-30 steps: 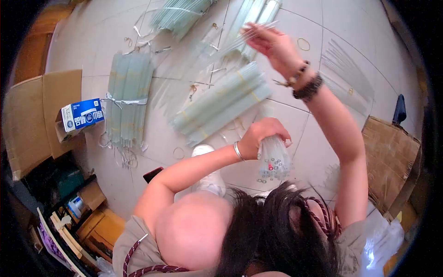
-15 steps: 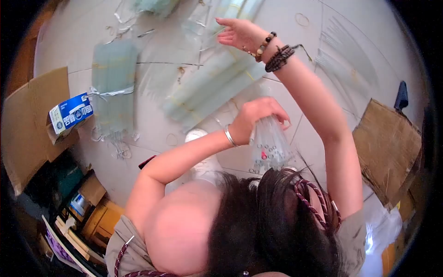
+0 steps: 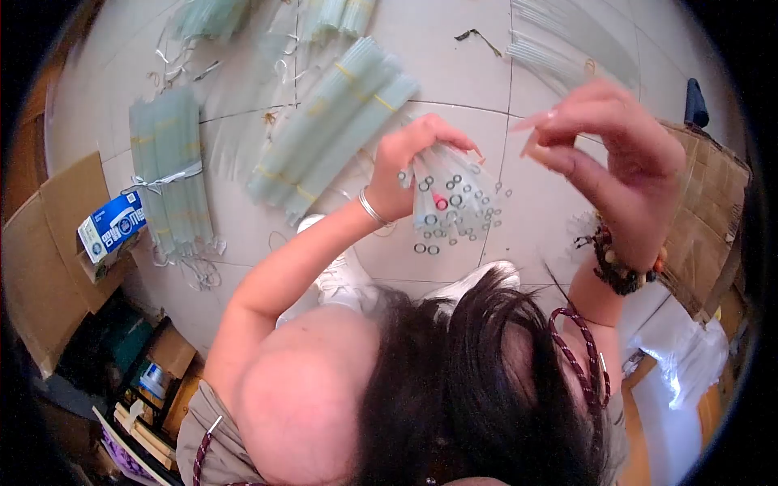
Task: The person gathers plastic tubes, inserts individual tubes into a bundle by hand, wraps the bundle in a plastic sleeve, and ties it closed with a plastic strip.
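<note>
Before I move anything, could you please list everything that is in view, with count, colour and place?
Held tubes: many, clear, centre
Red piece: one, among their ends
White-tied bundle: one, pale green, left floor
Yellow-banded bundles: at least two, pale green, left of centre
Farther bundles: several, pale green, top edge
Spread tubes: many, clear, upper right
Box: one, blue-white, left
Cardboard: at least two, brown, both sides
Shoes: two, white, below centre
Plastic: one heap, clear, lower right
Clutter: uncountable, mixed, lower left
Floor: pale tiles
Bracelets: silvery at left, dark beaded at right
Hair: dark, lower centre
Left hand: one, around held tubes
Right hand: one, blurred, right
</note>
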`<state>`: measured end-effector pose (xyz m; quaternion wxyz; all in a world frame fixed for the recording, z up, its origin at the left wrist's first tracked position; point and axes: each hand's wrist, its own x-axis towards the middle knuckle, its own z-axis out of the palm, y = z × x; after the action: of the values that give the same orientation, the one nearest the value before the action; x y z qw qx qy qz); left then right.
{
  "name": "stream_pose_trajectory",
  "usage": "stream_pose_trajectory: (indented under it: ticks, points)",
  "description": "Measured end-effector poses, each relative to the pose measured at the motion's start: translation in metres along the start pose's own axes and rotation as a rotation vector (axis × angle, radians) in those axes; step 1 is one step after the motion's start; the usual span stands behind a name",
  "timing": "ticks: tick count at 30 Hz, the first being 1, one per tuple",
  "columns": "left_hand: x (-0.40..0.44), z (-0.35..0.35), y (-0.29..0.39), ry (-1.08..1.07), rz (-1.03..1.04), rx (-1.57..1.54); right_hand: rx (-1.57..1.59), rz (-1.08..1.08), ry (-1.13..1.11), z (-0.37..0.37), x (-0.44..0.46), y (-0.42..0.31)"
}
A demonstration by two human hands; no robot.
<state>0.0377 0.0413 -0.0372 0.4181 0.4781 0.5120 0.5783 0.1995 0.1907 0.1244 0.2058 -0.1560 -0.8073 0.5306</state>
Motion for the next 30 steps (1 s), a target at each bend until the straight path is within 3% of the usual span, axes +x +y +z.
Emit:
stream_pose_trajectory:
  ticks: [3,11,17,30]
  points:
    - [0.008,0.001,0.007,-0.007,0.096,0.109,-0.212,-0.071,-0.019,0.000,-0.005,-0.018]
    - [0.014,0.005,0.020,0.012,0.046,0.141,-0.398,0.060,0.030,0.021,-0.005,-0.050]
    - [0.013,0.005,0.017,-0.004,0.131,0.154,-0.532,0.091,-0.021,0.024,-0.005,-0.057]
    - [0.010,0.002,0.020,-0.024,0.059,0.162,-0.854,0.037,0.129,0.052,-0.009,-0.072]
